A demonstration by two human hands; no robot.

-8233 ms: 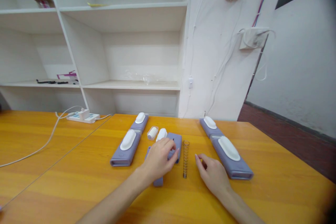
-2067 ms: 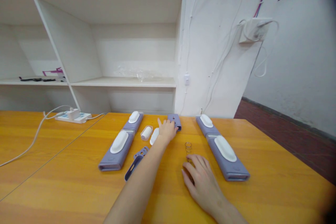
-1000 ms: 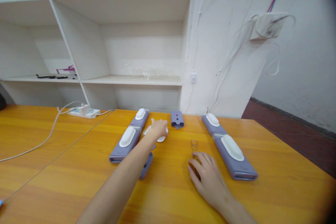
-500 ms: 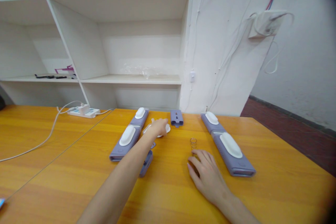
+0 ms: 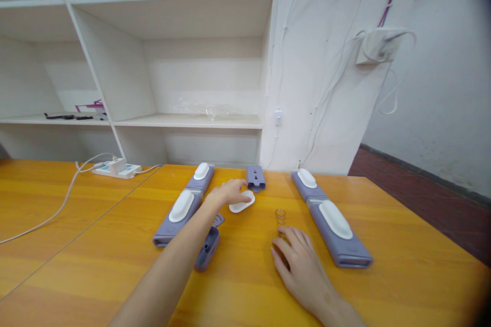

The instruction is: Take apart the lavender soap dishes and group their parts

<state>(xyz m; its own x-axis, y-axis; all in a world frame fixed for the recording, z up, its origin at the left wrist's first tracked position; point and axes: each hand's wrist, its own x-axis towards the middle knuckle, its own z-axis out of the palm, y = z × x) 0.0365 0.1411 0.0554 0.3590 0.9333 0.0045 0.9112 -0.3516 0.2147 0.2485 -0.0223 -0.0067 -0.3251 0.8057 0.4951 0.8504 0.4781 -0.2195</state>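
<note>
My left hand [image 5: 226,194] reaches far over the orange table [image 5: 95,245]. Its fingers are closed together on the left end of a white oval pad [image 5: 244,202]. A small purple part [image 5: 255,178] lies just beyond the pad. Under my left forearm lies an open purple shell [image 5: 207,248]. My right hand [image 5: 301,263] rests flat on the table with its fingers apart. They cover the near end of a small wire spring [image 5: 281,215].
Two long purple devices with white oval pads flank my hands, one on the left [image 5: 180,210] and one on the right [image 5: 333,225]. A white power strip [image 5: 113,168] with a cable lies at the far left. White shelves [image 5: 172,120] stand behind the table.
My left hand has slid the white oval pad a little to the right, toward the small purple part. My right hand stays on the spring. The view has shifted slightly.
</note>
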